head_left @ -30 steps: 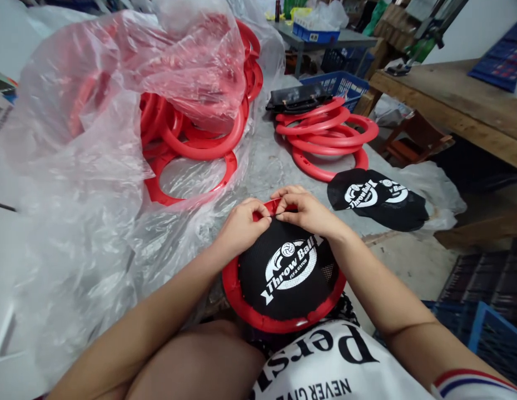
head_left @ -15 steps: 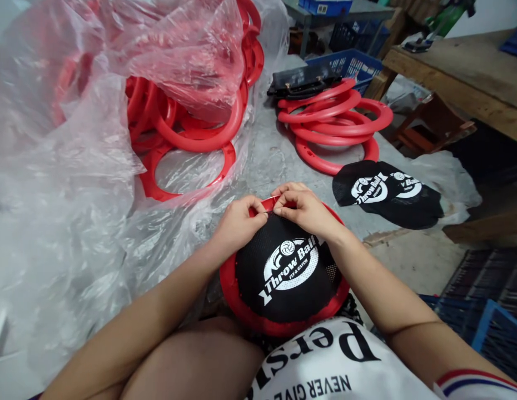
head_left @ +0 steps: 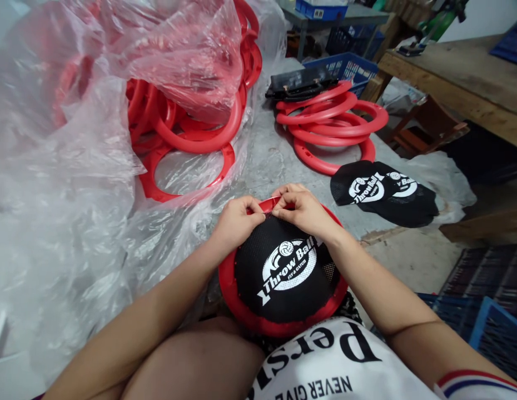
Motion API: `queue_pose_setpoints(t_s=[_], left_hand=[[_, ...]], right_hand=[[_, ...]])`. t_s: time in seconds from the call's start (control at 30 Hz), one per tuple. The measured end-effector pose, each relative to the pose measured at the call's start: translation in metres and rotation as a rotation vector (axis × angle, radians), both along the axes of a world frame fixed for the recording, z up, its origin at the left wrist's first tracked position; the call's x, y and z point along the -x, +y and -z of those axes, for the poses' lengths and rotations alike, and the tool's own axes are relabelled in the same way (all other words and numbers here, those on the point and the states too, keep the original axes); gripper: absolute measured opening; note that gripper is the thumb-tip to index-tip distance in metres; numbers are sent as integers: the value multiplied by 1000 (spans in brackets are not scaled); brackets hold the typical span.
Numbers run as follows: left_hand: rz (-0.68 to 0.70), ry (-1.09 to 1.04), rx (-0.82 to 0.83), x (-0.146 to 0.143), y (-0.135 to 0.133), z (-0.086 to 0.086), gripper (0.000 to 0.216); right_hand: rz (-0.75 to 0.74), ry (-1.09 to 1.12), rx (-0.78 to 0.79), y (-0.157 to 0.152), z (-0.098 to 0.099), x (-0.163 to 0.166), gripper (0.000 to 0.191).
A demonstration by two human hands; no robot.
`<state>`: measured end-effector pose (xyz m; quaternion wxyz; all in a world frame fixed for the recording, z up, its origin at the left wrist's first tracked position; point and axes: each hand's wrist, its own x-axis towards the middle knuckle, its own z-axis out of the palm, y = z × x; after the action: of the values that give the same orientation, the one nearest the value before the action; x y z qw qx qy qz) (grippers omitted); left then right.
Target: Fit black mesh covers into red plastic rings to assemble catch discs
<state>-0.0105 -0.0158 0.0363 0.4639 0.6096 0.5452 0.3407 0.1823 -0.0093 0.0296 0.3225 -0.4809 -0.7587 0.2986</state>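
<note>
A red plastic ring (head_left: 230, 284) rests against my lap, tilted up at its far side. Black mesh fabric (head_left: 258, 255) printed with a white "Throw Ball" logo spans the ring. At the far rim my left hand (head_left: 237, 221) pinches the mesh edge between thumb and forefinger. Close beside it on the right, my right hand (head_left: 302, 208) is closed in a pinch on the same edge. A short stretch of red rim shows between the two hands. The fingertips cover the exact spot where mesh meets ring.
Clear plastic sheeting (head_left: 54, 222) spreads over the left side, with many red rings (head_left: 200, 141) in it. More red rings (head_left: 337, 133) are stacked at back right, near printed mesh pieces (head_left: 383, 194). A blue crate (head_left: 498, 333) stands at lower right; a wooden table (head_left: 450, 72) is behind.
Both hands keep their pinch at the far rim with hardly any movement. The view has shifted slightly, so the background sits a little further left.
</note>
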Motion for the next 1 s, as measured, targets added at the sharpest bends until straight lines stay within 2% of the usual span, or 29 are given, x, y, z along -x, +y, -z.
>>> queue_pose_setpoints(t_s=[0.17,0.33,0.47,0.57,0.7,0.77,0.87,0.93,1.0], left_hand=[[12,62,-26,0,1,4,5],[31,85,-31,-1,4,7,3],[63,-76,100,-1,8,17,7],[-4,-245,211,0,13,31,14],[-99,-325,251,0,18,44,15],[-147,-314,282,-1,20,44,14],[-248,-331,341,-3,24,43,18],[-283,-353,354,-2,27,43,23],[-287,-276,287,2,30,46,24]], right_hand=[[26,-15,10,-1,2,3,16],[103,-72,-53,-4,6,6,14],[11,-113,11,8,18,3,9],[-13,-142,73,23,34,2,7],[-93,-126,-20,45,47,2,6],[-127,-97,-92,57,42,0,7],[-141,-59,-200,66,20,-10,7],[-129,-34,-245,61,4,-18,8],[-72,3,-231,44,-6,-28,12]])
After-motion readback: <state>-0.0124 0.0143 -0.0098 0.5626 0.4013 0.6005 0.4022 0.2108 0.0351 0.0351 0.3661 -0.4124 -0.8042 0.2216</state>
